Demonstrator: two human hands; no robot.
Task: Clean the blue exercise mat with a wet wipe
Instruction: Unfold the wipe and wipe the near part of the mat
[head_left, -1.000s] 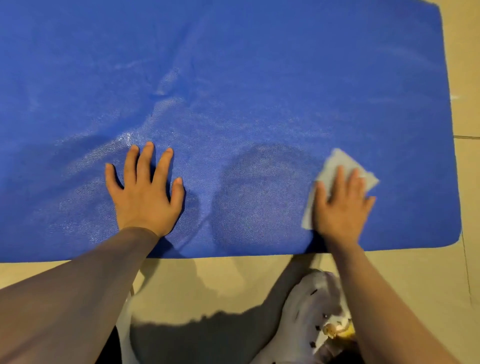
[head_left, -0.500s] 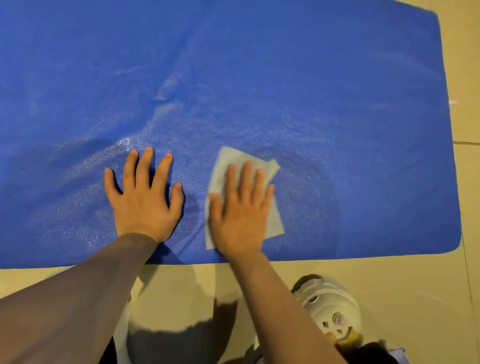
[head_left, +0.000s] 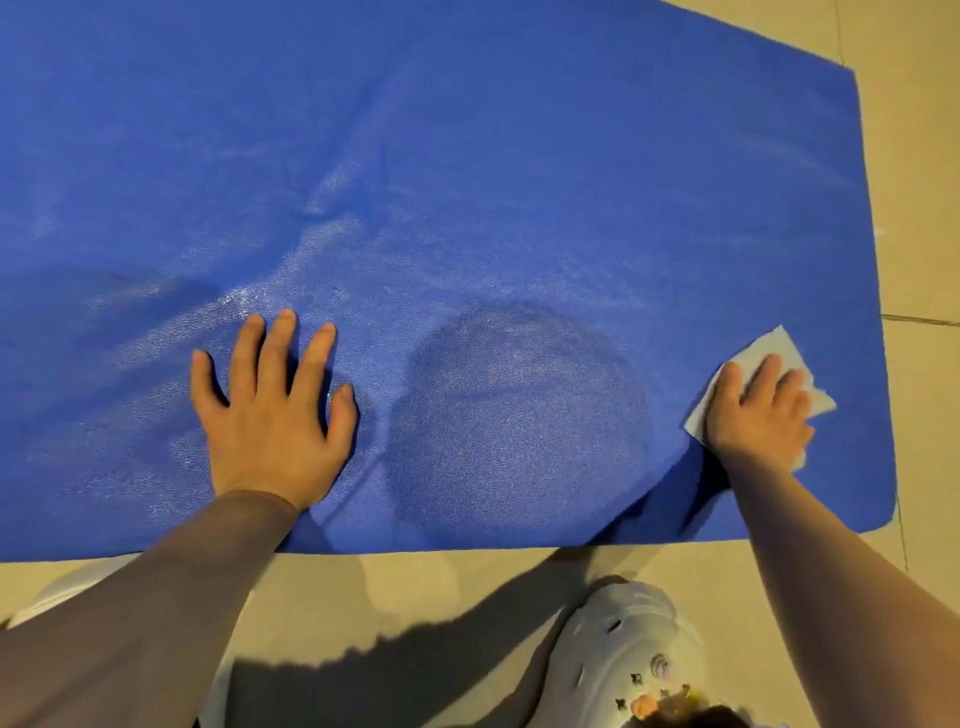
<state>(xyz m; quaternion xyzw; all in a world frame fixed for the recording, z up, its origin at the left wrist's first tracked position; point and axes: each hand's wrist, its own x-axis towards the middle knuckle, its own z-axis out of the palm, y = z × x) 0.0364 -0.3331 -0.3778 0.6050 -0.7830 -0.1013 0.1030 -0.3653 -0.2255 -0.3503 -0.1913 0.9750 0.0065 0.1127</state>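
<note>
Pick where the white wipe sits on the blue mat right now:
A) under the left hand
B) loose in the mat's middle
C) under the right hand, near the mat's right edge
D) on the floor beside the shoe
C: the right hand presses the wipe flat near the right edge of the mat.

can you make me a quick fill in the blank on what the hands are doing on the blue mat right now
1. The right hand presses a pale, thin wet wipe flat near the blue foam exercise mat's ____ end.
2. The left hand lies flat on the mat with its fingers ____.
3. The mat lies on a beige ____ floor.
4. A white clog-style ____ shows below the mat's near edge.

Missing words: right; spread; tiled; shoe
</note>
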